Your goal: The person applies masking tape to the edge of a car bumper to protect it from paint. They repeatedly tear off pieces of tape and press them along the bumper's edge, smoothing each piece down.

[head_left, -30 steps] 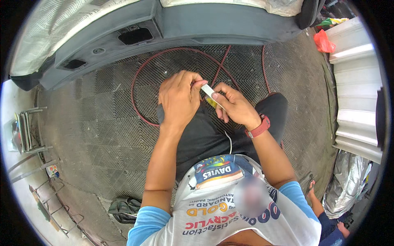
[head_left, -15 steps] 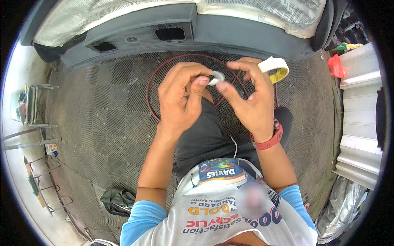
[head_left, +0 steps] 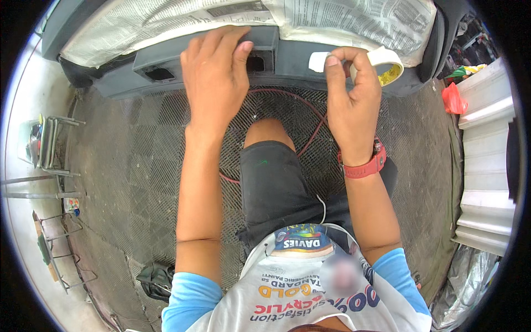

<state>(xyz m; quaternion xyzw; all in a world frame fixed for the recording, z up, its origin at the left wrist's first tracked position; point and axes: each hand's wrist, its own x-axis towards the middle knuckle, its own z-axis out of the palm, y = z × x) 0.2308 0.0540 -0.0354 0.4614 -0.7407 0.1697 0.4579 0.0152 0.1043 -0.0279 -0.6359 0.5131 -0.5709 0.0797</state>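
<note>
At the grey bumper-like panel (head_left: 301,47), my left hand (head_left: 215,83) reaches over its ledge, fingers stretched out and thumb apart. Nothing shows in that hand; its fingertips lie close to the panel's upper edge, and I cannot tell whether they touch it. My right hand (head_left: 354,94) pinches a short strip of white tape (head_left: 318,61) between thumb and forefinger. A roll of masking tape (head_left: 395,58), white with a yellow inside, hangs on the other fingers of this hand. The strip is held just in front of the panel's face.
Newspaper masking (head_left: 354,25) covers the part above the panel. A red hose (head_left: 293,95) loops over the dark ribbed floor mat (head_left: 138,160). Metal stools (head_left: 52,144) stand at the left wall. On the right are a red plastic bag (head_left: 454,98) and corrugated white sheeting (head_left: 489,155).
Both hands were together, with a curled bit of tape between them. They have now moved forward and apart to the panel; the strip stays in the right hand, and the left has opened.
</note>
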